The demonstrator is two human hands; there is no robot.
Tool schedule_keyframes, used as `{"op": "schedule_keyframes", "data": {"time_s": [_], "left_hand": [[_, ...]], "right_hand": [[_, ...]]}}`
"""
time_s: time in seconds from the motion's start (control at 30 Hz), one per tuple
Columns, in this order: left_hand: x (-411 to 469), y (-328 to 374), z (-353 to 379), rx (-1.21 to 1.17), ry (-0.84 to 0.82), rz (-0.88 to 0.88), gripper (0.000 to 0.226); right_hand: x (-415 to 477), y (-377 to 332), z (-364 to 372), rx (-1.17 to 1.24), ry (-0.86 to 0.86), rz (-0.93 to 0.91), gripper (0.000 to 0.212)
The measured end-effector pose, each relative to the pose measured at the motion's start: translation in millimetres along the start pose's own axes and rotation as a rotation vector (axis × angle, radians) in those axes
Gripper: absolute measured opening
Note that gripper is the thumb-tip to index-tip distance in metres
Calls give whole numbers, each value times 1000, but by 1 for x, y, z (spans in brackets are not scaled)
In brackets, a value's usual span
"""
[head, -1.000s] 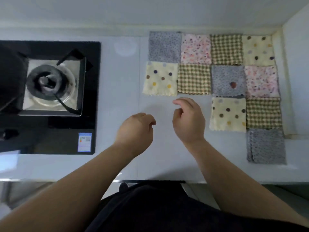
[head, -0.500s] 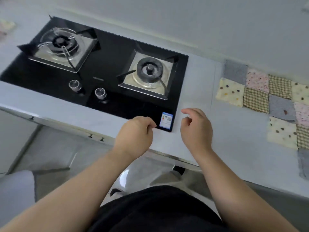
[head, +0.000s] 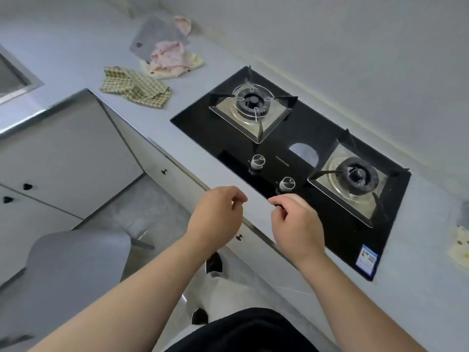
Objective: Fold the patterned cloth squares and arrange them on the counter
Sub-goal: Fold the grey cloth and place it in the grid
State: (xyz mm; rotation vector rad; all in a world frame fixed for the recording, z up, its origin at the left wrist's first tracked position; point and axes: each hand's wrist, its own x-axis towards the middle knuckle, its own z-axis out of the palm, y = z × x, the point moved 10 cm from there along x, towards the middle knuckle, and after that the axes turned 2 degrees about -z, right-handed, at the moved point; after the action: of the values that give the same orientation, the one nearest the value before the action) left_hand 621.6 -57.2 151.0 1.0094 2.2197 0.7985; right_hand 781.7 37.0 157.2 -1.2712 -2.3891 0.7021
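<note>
The left hand (head: pixel 215 214) and right hand (head: pixel 297 227) are loosely curled and hold nothing. It seems best to reach far left and lift just the checked cloth (head: pixel 137 88).

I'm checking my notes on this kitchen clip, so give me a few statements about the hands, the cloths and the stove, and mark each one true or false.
1. The left hand and the right hand both hold nothing. True.
2. The checked cloth lies on the stove. False: it lies on the counter, apart from the stove.
3. A pot sits on the right-side burner. False: that burner is bare.
4. The grey cloth and the pink floral cloth touch in one loose pile. True.
</note>
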Motion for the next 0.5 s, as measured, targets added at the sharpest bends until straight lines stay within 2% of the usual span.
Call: {"op": "schedule_keyframes", "data": {"time_s": [0.23, 0.5], "left_hand": [[85, -78, -90, 56, 102, -124, 31], [186, -118, -199, 10, 263, -225, 27]], "right_hand": [[107, -75, 94, 71, -144, -92, 28], [237, -182, 153, 61, -277, -282, 27]]}}
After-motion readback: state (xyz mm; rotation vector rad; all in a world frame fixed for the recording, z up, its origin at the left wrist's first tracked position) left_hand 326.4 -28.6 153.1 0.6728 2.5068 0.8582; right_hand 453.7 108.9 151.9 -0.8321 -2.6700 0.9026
